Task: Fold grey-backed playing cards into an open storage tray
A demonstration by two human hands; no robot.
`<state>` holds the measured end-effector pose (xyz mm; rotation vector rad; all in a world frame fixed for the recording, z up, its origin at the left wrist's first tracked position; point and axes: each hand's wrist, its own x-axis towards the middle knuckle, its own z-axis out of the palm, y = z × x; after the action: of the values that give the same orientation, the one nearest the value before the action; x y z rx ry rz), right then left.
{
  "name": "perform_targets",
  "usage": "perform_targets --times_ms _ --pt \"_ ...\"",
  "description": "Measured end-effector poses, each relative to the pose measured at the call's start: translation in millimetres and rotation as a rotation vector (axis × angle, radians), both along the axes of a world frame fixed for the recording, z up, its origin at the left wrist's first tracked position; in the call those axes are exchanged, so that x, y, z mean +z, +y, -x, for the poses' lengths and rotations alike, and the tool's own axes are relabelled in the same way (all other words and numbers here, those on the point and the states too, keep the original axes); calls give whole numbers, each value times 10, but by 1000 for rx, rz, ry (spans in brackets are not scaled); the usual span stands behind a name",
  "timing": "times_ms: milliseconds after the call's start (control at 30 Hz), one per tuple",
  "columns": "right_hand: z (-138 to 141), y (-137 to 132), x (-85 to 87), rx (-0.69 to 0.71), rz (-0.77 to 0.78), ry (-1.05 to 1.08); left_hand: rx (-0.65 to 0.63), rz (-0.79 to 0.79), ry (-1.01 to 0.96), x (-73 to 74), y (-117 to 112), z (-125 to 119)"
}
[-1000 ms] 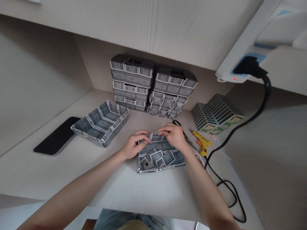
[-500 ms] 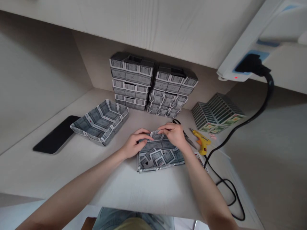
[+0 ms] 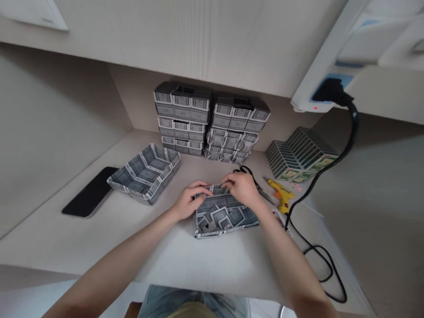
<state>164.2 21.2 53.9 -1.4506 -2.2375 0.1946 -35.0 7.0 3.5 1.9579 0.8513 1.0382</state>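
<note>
A half-built tray of grey patterned playing cards (image 3: 224,216) lies on the white desk (image 3: 185,260) in front of me. My left hand (image 3: 189,202) pinches its far left edge with curled fingers. My right hand (image 3: 241,189) is closed on the far edge just to the right, fingertips pressing the folded card rim. The two hands nearly touch over that rim.
A finished card tray (image 3: 147,173) sits to the left, a black phone (image 3: 91,197) beyond it. Two stacks of card boxes (image 3: 212,123) stand at the back wall. Scissors (image 3: 253,179), a yellow glue gun (image 3: 281,195) with black cable (image 3: 318,256), and fanned card decks (image 3: 300,155) lie to the right.
My hands stay on the tray's far edge with only small finger shifts. The view has shifted slightly, so everything sits a little to the right.
</note>
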Motion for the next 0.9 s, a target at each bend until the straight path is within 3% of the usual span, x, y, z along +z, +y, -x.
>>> perform_targets --times_ms 333,500,900 --pt "7 41 -70 -38 51 219 12 1 -23 -20 13 -20" --pt "-37 46 -5 -37 145 189 13 4 -26 -31 26 -19" --pt "-22 27 23 -59 126 202 29 18 -30 -7 23 -10"
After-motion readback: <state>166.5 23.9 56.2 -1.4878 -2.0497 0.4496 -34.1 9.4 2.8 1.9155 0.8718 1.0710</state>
